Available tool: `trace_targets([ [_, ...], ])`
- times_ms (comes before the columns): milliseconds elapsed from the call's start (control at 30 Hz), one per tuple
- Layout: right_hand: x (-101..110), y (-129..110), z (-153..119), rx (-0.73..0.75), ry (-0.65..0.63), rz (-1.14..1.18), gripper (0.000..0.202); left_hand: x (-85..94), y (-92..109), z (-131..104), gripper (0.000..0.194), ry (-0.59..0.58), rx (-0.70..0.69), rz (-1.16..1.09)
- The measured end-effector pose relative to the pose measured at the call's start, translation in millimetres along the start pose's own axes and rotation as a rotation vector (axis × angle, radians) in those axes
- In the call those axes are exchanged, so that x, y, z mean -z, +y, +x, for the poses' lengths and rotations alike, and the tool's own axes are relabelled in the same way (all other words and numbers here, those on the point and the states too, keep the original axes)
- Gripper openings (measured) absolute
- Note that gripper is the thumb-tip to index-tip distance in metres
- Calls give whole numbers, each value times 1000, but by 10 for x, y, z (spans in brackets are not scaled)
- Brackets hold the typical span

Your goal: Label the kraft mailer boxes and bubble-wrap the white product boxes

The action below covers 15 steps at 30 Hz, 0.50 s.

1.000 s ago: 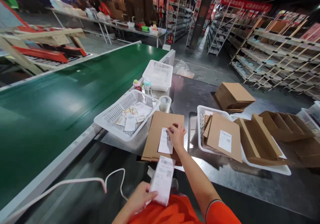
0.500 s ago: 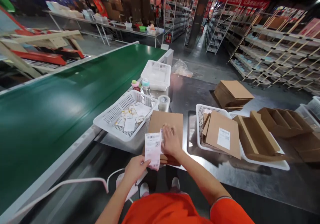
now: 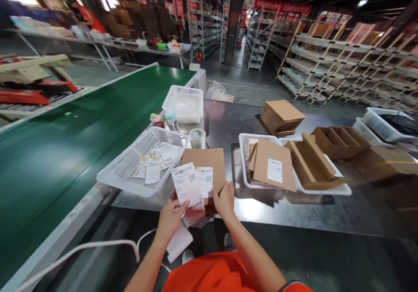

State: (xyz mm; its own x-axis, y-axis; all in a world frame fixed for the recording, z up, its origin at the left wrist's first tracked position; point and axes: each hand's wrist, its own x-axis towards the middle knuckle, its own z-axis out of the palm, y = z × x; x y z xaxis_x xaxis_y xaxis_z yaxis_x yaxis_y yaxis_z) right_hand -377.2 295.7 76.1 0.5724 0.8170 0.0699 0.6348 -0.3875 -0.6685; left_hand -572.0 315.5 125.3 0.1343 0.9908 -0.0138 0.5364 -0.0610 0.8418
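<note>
My left hand [image 3: 170,218] pinches a printed shipping label [image 3: 187,182] between thumb and fingers; pinkish paper hangs at its lower end. That label overlaps a flat brown cardboard mailer [image 3: 212,156] at the table's front edge. A second white label [image 3: 205,186] lies on the mailer's face, partly covered by the first. My right hand [image 3: 225,201] is closed on the mailer's lower right edge, thumb on top and fingers partly hidden beneath. Below my left hand hangs a strip of white paper [image 3: 179,242].
Left of the mailer is a white basket [image 3: 122,176] of small packets, beside a green conveyor [image 3: 81,118]. Tape rolls [image 3: 197,138], bottles [image 3: 171,120] and another basket [image 3: 184,105] stand behind. Rightward are a basket of labelled mailers [image 3: 259,136], open cartons [image 3: 307,166] and stacked cardboard [image 3: 284,111].
My right hand has moved from the mailer's face to its lower right edge, uncovering the label there. The label in my left hand has tilted. The view has turned right.
</note>
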Motion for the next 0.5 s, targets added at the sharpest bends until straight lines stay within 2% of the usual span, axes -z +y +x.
trace_targets([
  [67,186,-15,51,-22,60,193,59,-21,202,-128,48,91,-57,-41],
  [100,344,28,110,-24,96,309,56,-22,310,-197,46,87,-84,-61],
  [133,545,109,188,-22,138,423,54,-18,416,-263,45,45,-105,-79],
  [200,1049,374,386,-21,258,575,55,-10,592,-368,44,-123,-116,-100],
  [267,1606,714,614,-33,406,558,57,-20,698,-425,46,-265,-114,-106],
  [300,1860,879,727,-76,480,497,56,-35,720,-435,46,-300,-121,-114],
  [367,2224,1127,920,-262,570,275,54,-78,713,-430,46,-339,-128,-130],
  [433,2311,1196,1006,-391,628,57,53,-131,660,-412,46,-376,-109,-142],
  [467,2245,1151,992,-373,627,15,52,-157,627,-406,46,-403,-95,-144],
  [500,2115,1056,938,-295,586,43,50,-181,593,-404,45,-433,-83,-142],
])
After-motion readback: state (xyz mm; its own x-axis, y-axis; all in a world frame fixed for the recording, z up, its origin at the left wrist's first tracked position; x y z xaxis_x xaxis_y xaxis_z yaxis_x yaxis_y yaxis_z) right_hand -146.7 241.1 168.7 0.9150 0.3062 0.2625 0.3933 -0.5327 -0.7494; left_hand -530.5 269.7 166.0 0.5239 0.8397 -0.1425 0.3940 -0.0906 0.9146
